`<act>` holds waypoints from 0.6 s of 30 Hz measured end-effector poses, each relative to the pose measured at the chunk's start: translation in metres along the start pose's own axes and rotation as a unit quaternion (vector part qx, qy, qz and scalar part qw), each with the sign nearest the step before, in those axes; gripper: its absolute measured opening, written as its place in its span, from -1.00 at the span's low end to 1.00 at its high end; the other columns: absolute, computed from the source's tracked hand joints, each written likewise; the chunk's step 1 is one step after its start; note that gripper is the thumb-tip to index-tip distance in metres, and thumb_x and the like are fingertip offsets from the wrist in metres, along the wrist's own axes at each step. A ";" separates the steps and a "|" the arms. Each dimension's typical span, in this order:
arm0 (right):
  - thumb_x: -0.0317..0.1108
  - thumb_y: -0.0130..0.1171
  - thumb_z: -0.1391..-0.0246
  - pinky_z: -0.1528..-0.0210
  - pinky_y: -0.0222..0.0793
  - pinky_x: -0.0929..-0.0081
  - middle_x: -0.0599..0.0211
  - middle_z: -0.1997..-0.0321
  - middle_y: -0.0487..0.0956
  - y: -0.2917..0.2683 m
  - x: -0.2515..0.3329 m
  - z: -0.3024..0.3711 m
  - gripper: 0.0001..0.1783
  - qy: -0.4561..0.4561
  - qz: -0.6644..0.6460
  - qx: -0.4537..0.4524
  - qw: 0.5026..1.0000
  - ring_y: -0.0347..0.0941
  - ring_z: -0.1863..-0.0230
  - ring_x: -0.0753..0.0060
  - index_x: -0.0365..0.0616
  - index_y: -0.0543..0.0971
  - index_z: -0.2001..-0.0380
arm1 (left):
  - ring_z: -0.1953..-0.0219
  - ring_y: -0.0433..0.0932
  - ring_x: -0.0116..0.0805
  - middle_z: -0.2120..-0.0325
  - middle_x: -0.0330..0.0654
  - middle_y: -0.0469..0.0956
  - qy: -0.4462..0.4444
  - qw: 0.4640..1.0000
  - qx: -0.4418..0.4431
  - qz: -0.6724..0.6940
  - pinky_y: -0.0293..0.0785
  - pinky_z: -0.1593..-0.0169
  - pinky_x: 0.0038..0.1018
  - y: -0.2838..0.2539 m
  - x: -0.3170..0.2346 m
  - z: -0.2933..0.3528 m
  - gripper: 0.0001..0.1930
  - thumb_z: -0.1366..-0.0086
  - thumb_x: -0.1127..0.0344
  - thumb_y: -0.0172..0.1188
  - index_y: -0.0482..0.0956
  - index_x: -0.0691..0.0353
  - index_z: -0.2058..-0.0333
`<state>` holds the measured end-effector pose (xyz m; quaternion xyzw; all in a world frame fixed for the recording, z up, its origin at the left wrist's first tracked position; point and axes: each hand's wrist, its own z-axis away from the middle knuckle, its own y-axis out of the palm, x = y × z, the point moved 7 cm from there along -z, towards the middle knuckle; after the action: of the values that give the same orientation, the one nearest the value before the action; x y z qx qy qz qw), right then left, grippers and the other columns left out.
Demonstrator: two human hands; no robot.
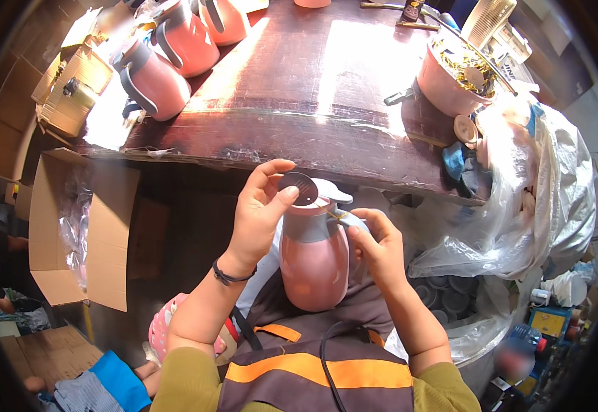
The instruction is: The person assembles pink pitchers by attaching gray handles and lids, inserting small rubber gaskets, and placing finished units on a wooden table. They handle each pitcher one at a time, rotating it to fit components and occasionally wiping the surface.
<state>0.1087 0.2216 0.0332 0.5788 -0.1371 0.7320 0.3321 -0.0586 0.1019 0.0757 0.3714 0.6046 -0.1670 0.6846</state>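
Table (278, 127) bears jugs (160, 89) and bucket (446, 86) — left hand (261, 213) pinching dark disc (297, 185), right hand (382, 248) gripping nearest jug's (314, 271) handle (354, 221).

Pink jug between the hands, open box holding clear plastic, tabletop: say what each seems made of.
Jug: probably glossy plastic or painted metal; its pink surface shows highlights. Box: likely cardboard, matte, brown, crisply folded. Tabletop: perhaps varnished wood or laminate, dark red-brown with bright glare.

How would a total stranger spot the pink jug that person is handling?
Start at the big dark table, then drop below its near edge toward the brown-and-orange apron. The jug sits there, rounded and pink with a grey collar. Unlike the pink jugs on the table's left, it's off the table.
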 end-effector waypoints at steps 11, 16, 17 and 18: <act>-0.36 0.32 0.01 0.19 0.36 0.59 0.41 0.34 0.58 -0.011 0.019 0.007 -0.64 -0.037 0.140 0.037 0.989 0.45 0.28 0.62 -0.28 0.59 0.13 | 0.06 0.45 -0.50 0.17 -0.22 0.48 -0.001 0.999 0.025 -0.021 0.40 -0.02 -0.52 0.021 -0.023 0.019 -0.68 -0.28 0.50 0.10 0.37 0.29 -0.01; -0.36 0.36 0.07 0.20 0.37 0.59 0.35 0.33 0.62 -0.006 0.029 0.004 -0.67 -0.099 0.192 0.035 0.976 0.47 0.27 0.62 -0.25 0.63 0.19 | 0.01 0.43 -0.46 0.13 -0.23 0.46 0.019 0.992 0.047 -0.113 0.33 -0.12 -0.48 0.027 -0.018 0.033 -0.64 -0.25 0.53 0.16 0.39 0.27 -0.03; -0.36 0.37 0.07 0.22 0.37 0.60 0.35 0.34 0.62 -0.008 0.028 0.007 -0.67 -0.087 0.165 0.031 0.982 0.48 0.29 0.62 -0.25 0.63 0.20 | 0.01 0.44 -0.46 0.12 -0.22 0.46 -0.002 0.992 0.072 -0.102 0.33 -0.11 -0.48 0.030 -0.015 0.036 -0.64 -0.25 0.52 0.17 0.39 0.28 -0.02; -0.38 0.36 0.08 0.16 0.37 0.59 0.35 0.30 0.62 -0.004 0.034 0.007 -0.66 -0.081 0.170 0.043 0.981 0.48 0.24 0.61 -0.26 0.63 0.19 | 0.01 0.44 -0.45 0.12 -0.22 0.47 0.001 0.992 0.060 -0.108 0.33 -0.10 -0.49 0.027 -0.022 0.035 -0.63 -0.24 0.52 0.17 0.38 0.28 -0.03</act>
<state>0.1123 0.2315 0.0664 0.6182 -0.2280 0.7339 0.1652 -0.0207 0.0906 0.1044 0.3442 0.6307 -0.2760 0.6384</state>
